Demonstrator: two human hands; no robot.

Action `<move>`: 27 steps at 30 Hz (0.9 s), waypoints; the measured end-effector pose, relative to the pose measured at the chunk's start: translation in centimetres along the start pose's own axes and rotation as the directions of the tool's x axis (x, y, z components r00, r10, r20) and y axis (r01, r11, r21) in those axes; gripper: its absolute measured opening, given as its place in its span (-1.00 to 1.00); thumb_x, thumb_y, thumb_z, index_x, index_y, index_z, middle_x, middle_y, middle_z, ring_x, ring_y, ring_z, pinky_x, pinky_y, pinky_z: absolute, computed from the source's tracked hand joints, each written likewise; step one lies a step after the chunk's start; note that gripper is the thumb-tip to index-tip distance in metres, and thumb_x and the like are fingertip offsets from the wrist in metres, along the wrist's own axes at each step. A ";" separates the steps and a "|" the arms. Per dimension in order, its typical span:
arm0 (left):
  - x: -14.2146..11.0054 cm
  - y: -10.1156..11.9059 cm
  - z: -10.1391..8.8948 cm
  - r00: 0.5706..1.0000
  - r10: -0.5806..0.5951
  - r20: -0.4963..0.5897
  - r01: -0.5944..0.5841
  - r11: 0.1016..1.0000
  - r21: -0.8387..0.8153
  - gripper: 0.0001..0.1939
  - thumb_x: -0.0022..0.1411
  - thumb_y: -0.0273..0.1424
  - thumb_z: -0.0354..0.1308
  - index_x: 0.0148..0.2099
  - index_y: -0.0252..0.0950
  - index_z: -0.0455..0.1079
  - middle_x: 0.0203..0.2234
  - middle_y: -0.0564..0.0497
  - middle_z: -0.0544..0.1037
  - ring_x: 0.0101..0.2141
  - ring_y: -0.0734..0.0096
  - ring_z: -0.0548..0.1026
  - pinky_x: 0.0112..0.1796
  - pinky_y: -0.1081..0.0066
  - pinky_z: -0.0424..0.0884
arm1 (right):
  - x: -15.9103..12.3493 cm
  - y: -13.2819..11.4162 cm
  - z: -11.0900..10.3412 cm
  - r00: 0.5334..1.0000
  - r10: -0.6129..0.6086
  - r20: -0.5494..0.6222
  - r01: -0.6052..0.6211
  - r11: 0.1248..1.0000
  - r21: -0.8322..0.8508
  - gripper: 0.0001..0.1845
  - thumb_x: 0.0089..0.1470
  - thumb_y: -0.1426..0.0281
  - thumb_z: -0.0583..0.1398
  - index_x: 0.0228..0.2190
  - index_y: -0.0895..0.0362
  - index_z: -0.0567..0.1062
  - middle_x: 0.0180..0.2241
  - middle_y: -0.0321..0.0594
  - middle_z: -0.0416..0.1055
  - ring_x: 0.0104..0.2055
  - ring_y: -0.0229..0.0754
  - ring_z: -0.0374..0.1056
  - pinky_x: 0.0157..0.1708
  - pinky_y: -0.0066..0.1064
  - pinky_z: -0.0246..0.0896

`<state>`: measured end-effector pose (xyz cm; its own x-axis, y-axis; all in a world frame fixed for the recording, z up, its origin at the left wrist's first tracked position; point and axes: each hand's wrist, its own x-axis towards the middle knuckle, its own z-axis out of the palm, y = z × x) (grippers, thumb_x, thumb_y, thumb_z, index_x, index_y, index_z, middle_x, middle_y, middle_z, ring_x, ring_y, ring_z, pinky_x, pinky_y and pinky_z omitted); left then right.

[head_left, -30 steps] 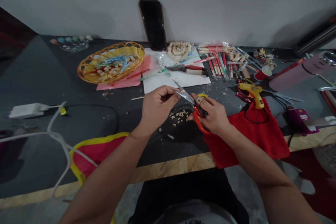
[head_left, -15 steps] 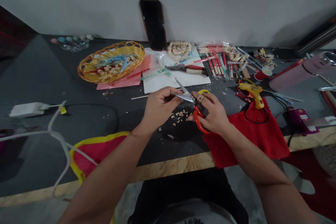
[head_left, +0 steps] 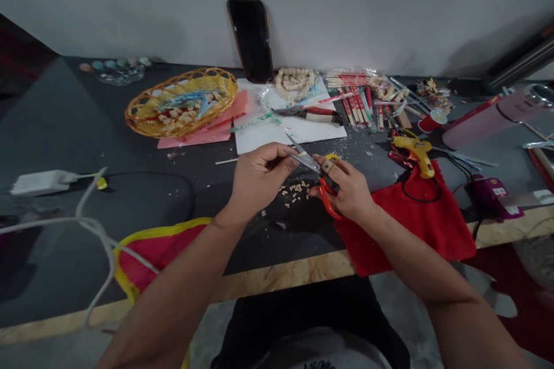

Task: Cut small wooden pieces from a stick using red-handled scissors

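My right hand (head_left: 346,190) is closed around the scissors (head_left: 306,159), with fingers through the red and yellow handles. The blades are apart and point up and left. My left hand (head_left: 259,181) pinches a thin wooden stick (head_left: 225,161); its long end sticks out to the left behind the hand, and the tip lies between the blades. Below the scissors, several short cut pieces of wood (head_left: 296,192) lie scattered on the dark tabletop (head_left: 242,242).
Behind the hands are a wicker basket (head_left: 138,122), a phone (head_left: 251,40) against the wall, pliers (head_left: 320,114) on white paper and several bundled sticks (head_left: 355,106). At right are a yellow glue gun (head_left: 418,155), red cloth (head_left: 415,225) and pink bottle (head_left: 480,121). White cable (head_left: 101,230) crosses the left.
The scissor blades have shifted slightly, staying around the stick's tip. Less of the stick shows left of my left hand. The whole view has moved a little.
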<state>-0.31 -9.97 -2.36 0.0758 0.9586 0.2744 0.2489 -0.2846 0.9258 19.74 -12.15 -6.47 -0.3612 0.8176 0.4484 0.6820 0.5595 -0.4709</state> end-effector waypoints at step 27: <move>0.4 0.0 0.1 0.983 -0.051 0.174 0.056 0.998 -0.023 -0.88 -0.03 -0.57 0.15 -0.45 -0.29 0.49 -0.55 0.06 0.57 -0.51 0.47 0.46 -0.45 0.52 0.36 | 0.2 0.4 -0.3 0.998 -0.033 0.055 0.035 0.999 -0.032 -0.31 0.07 0.04 0.22 0.16 0.07 0.31 -0.06 -0.03 0.38 0.03 0.04 0.28 0.10 -0.06 0.26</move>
<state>-0.17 -9.59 -2.24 0.2297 0.9569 0.1776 0.2304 -0.2308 0.9453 20.13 -11.83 -6.38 -0.4179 0.8050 0.4210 0.6892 0.5829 -0.4304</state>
